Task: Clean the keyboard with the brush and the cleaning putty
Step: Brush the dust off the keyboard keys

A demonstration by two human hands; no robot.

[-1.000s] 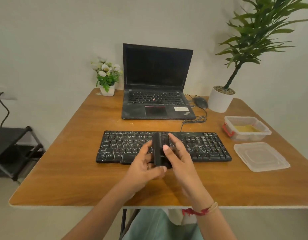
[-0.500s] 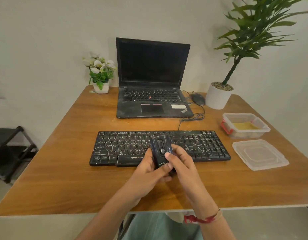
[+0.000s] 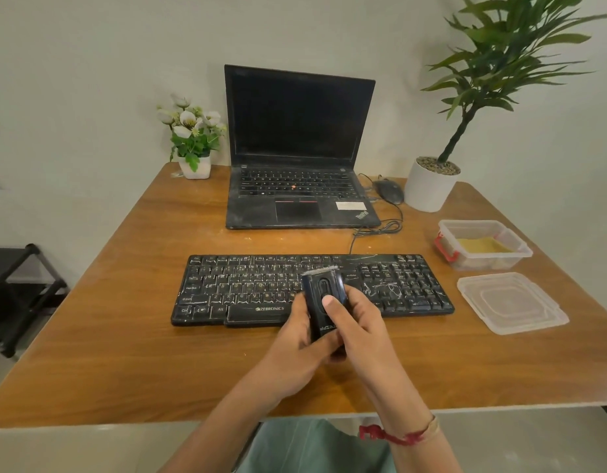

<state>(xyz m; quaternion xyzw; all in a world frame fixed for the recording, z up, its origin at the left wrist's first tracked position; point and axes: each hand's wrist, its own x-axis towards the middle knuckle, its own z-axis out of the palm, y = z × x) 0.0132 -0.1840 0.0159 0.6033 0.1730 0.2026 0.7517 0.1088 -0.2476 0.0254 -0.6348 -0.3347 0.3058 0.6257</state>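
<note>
Soft even light, wide-angle edge bending

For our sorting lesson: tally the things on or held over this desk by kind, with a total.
laptop: 1
keyboard: 1
mouse: 1
potted plants: 2
plastic box, yellow stuff inside: 1
loose lid: 1
brush, held by left hand and right hand: 1
total: 8

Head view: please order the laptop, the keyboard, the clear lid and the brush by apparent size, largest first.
1. laptop
2. keyboard, wider but less tall
3. clear lid
4. brush; it is nearer the camera and partly covered, so this place is less sure.
</note>
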